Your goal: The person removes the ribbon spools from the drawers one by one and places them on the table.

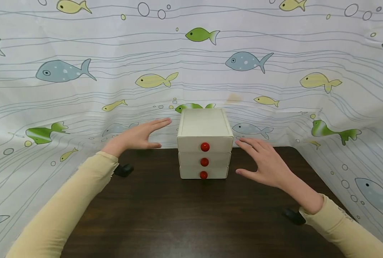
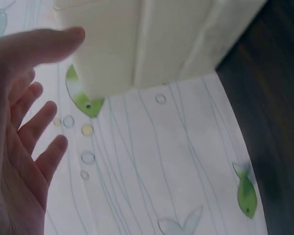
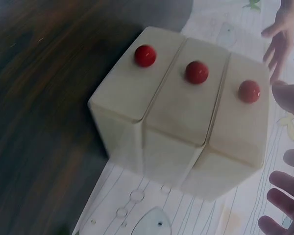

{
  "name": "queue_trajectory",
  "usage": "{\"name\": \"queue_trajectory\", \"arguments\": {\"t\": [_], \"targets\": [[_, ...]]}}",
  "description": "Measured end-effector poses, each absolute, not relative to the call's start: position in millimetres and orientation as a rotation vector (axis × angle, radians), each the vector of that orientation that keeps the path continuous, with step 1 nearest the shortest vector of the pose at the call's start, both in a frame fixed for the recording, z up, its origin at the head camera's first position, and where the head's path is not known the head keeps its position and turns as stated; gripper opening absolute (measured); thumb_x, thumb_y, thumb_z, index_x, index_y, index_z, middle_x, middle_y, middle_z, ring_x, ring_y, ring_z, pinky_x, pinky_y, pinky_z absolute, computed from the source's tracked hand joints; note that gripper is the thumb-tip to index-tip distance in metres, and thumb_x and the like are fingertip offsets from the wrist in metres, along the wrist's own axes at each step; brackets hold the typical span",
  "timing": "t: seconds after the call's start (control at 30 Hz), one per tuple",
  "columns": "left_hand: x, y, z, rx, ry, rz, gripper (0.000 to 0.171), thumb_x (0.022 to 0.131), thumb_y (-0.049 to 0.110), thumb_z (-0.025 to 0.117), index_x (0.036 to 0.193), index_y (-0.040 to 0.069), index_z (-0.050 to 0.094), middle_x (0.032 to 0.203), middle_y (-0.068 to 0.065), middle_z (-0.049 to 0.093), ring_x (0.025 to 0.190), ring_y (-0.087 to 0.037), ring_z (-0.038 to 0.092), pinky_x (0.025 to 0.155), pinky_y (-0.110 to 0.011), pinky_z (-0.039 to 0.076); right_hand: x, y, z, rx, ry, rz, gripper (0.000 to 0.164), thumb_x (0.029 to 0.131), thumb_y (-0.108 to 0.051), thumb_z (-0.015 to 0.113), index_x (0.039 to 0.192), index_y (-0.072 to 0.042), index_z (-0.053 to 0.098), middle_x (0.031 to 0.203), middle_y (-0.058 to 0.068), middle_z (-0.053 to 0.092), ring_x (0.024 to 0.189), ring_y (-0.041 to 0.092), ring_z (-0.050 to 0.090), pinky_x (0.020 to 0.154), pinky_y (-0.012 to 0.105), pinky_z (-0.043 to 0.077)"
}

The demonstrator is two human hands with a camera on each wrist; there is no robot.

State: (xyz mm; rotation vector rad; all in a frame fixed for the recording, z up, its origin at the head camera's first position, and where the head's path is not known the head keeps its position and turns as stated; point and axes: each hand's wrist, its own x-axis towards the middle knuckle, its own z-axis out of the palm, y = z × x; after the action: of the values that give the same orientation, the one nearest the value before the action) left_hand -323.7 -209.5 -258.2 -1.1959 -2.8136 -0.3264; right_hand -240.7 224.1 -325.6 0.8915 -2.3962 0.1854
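Note:
A small white chest of three drawers (image 1: 205, 123), each with a round red knob (image 1: 205, 147), stands at the back of the dark table with all its drawers closed. My left hand (image 1: 143, 134) hovers to its left, fingers and thumb spread, apart from the chest. On the other side my right hand (image 1: 263, 161) hovers with parted fingers, its fingertips close to the chest's right edge. Both hands hold nothing. In the left wrist view the thumb overlaps the chest's side (image 2: 105, 54). The right wrist view shows the knobbed drawer fronts (image 3: 181, 93) beside the right fingertips.
The dark wooden table (image 1: 191, 218) extends in front of the chest. A white sheet printed with fish (image 1: 191, 57) hangs behind it and along both sides. Each wrist carries a small black device, like the one (image 1: 123, 170) at the left sleeve.

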Motion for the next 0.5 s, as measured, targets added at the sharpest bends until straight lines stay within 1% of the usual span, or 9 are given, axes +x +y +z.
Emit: {"name": "queue_trajectory", "arguments": {"t": [0.13, 0.23, 0.37, 0.43, 0.5], "targets": [[-330.1, -192.9, -258.2, -1.214, -2.750, -0.363, 0.081, 0.088, 0.020, 0.074, 0.157, 0.015, 0.031, 0.163, -0.009, 0.029, 0.147, -0.031, 0.034, 0.111, -0.053, 0.043, -245.5, 208.7, -323.5, 0.927, -2.357, 0.247, 0.088, 0.078, -0.049, 0.078, 0.151, -0.016, 0.043, 0.147, 0.009, 0.050, 0.132, 0.031, 0.048, 0.107, 0.056, 0.042], [-335.7, -184.7, -259.9, -1.246, -2.691, -0.392, 0.075, 0.087, 0.010, 0.073, 0.154, 0.012, 0.037, 0.159, -0.011, 0.035, 0.145, -0.033, 0.037, 0.109, -0.053, 0.045, -250.9, 199.1, -322.4, 0.959, -2.321, 0.308, 0.084, 0.079, -0.044, 0.079, 0.150, -0.015, 0.044, 0.147, 0.010, 0.050, 0.132, 0.031, 0.049, 0.106, 0.055, 0.043], [-342.9, -178.4, -262.5, -1.287, -2.633, -0.434, 0.067, 0.087, -0.001, 0.068, 0.150, 0.010, 0.044, 0.157, -0.013, 0.038, 0.143, -0.035, 0.039, 0.100, -0.051, 0.050, -256.7, 187.0, -322.1, 0.965, -2.313, 0.370, 0.082, 0.080, -0.038, 0.080, 0.150, -0.016, 0.044, 0.145, 0.010, 0.051, 0.131, 0.031, 0.049, 0.106, 0.054, 0.044], [-345.5, -175.7, -263.7, -1.280, -2.627, -0.462, 0.064, 0.088, -0.002, 0.065, 0.148, 0.010, 0.047, 0.157, -0.013, 0.039, 0.143, -0.034, 0.040, 0.096, -0.050, 0.052, -258.8, 181.1, -323.4, 0.960, -2.311, 0.401, 0.082, 0.079, -0.035, 0.081, 0.149, -0.016, 0.044, 0.144, 0.010, 0.051, 0.130, 0.031, 0.049, 0.106, 0.053, 0.045], [-347.9, -173.1, -265.5, -1.258, -2.634, -0.497, 0.061, 0.090, -0.002, 0.064, 0.147, 0.011, 0.049, 0.157, -0.012, 0.040, 0.143, -0.033, 0.040, 0.095, -0.049, 0.052, -261.2, 175.3, -326.4, 0.955, -2.297, 0.439, 0.081, 0.078, -0.032, 0.082, 0.148, -0.015, 0.046, 0.143, 0.010, 0.052, 0.129, 0.031, 0.049, 0.104, 0.051, 0.047]]}}
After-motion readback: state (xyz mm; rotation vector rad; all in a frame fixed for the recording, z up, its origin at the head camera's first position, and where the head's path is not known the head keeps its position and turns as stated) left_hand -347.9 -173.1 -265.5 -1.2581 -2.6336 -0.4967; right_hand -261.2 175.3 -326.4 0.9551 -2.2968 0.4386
